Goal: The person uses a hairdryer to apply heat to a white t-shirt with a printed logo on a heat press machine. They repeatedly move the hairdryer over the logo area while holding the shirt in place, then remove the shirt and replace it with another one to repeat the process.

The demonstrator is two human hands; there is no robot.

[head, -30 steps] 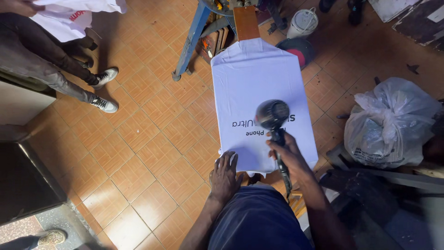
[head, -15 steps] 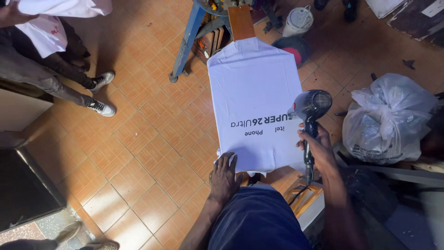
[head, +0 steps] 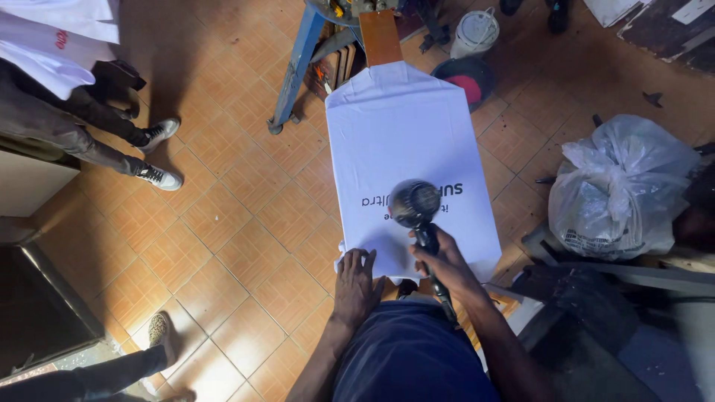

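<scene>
Two hands: both at the near end of the white shirt (head: pixel 406 141).
Right hand (head: pixel 445 262): grip clamped on the black hair dryer (head: pixel 417 207).
Dryer axis: handle near, head far, over the print; nozzle side hidden.
Left hand (head: pixel 355 286): fingers apart, flat on the shirt hem.
Shirt: long axis near to far, collar far.

White t-shirt (head: pixel 406 134) with dark lettering printed across it, and the hair dryer (head: pixel 415 205) over it is plain black. The floor (head: pixel 246 223) is orange-brown tile with pale grout lines. The metal leg (head: pixel 296 67) is blue, the board (head: pixel 380 36) poking out above the shirt is brown, and the plastic bag (head: pixel 622 186) is translucent white. The sneakers (head: pixel 158 177) are black and white.
</scene>
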